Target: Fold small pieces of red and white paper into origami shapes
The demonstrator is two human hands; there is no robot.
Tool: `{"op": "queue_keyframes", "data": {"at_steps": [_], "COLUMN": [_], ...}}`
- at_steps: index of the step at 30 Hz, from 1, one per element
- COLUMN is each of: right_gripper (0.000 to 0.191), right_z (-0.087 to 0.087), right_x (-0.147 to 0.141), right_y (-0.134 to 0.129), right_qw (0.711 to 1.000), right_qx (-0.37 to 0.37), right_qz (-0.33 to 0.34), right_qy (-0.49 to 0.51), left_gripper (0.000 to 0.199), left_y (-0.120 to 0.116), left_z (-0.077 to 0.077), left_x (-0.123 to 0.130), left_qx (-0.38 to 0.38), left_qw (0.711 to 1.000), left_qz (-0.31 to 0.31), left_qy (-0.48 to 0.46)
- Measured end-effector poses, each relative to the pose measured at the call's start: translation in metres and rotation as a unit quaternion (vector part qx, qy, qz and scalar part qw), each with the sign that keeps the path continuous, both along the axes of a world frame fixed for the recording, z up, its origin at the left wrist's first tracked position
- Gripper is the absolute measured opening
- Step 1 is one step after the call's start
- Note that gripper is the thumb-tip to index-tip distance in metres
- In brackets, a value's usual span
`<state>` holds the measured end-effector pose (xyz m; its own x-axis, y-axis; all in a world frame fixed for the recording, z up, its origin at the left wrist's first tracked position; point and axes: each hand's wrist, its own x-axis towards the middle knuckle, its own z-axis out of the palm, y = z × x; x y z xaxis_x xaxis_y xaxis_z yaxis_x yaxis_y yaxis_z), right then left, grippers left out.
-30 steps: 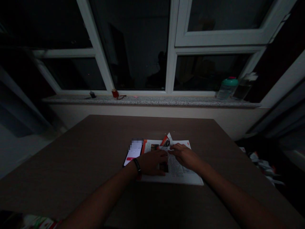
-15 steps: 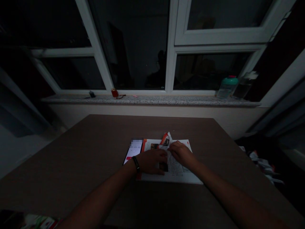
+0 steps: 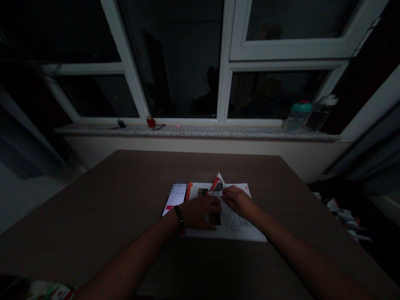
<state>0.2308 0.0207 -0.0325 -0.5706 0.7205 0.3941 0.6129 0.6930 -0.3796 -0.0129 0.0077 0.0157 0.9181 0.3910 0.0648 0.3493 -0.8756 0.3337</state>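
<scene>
A printed magazine with pictures and text lies flat on the brown table. At its upper middle, a folded piece of printed paper sticks up to a point; I cannot tell whether it is a loose sheet or part of a page. My left hand, with a dark band at the wrist, rests over the page, thumb and fingers apart. My right hand pinches the lower right edge of the folded paper, close to the left fingertips.
A lit phone lies against the magazine's left side. Beyond the table, the stone windowsill holds a small red jar, a dark little bottle, a teal-lidded bottle and a clear bottle. Crumpled things are at the right.
The folded paper's raised tip has shifted slightly left and shows a different face. Both hands stay nearly in place, the right one moving very little.
</scene>
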Motion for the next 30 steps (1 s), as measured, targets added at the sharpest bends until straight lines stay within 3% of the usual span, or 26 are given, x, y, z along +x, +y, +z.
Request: {"op": "queue_keyframes", "data": {"at_steps": [13,19,23,30], "right_gripper": [0.015,0.018,0.03,0.037], "right_z": [-0.001,0.008,0.015,0.021], "right_x": [-0.004,-0.008,-0.009,-0.009], "right_y": [-0.006,-0.012,-0.017,-0.022], "right_qw": [0.999,0.997,0.996,0.995], "right_qx": [0.004,-0.01,-0.021,-0.025], "right_qz": [-0.045,-0.057,-0.058,-0.049], "right_qy": [-0.026,-0.049,-0.069,-0.078], "left_gripper": [0.048,0.048,0.048,0.063], "left_y": [-0.001,-0.001,-0.001,-0.005], "left_z": [0.0,0.0,-0.001,-0.001], "left_x": [0.001,0.001,0.001,0.001], "left_qx": [0.005,-0.001,-0.003,-0.005], "left_qw": [1.0,1.0,1.0,1.0], "left_qz": [0.007,0.006,-0.003,0.024], "left_qy": [0.0,-0.004,-0.006,-0.013]}}
